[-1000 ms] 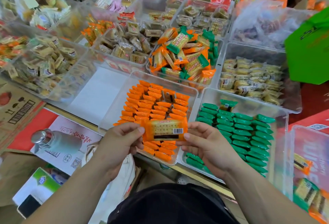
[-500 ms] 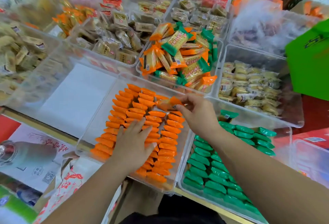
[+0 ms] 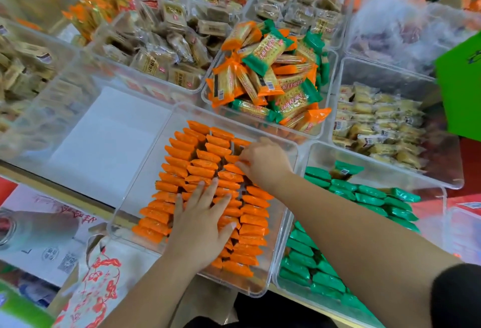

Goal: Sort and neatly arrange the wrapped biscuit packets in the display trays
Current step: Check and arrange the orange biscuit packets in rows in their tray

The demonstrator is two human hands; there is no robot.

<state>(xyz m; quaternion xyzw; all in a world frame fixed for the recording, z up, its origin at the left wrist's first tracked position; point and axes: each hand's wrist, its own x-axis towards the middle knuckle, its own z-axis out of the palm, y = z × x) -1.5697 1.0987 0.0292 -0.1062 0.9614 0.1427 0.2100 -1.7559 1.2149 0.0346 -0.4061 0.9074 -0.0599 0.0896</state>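
Nearest, centre: orange tray [image 3: 145,184], clear plastic. The orange packets [image 3: 182,163] stand on edge in several close rows running front to back. A strip of tray floor shows bare along the left side and far end, so there is room for more.

Left hand [image 3: 201,226]: laid flat on the middle rows, fingers straight and spread, pressing the packets down. Grip wide open, nothing held.

Right hand [image 3: 264,165]: at the far end of the right-hand row, fingers bent down onto an orange packet there. Whether the grip pinches it or only nudges it into line, cannot tell; the hand hides the contact.

Just right of it: green tray [image 3: 320,154], with green packets [image 3: 369,195] in rows likewise. One stray green packet [image 3: 347,169] at the far end lies askew, out of line.

Just behind both: mixed tray [image 3: 307,131], with the mixed heap [image 3: 268,72] of orange and green packets jumbled together, still a good pile.

Judgement: sorting is well under way and both front trays are largely ordered, but the heap behind measures what is left. The step in hand looks like seating one more orange packet at the row's end. Remaining: draw down the heap by colour and straighten the stray green one
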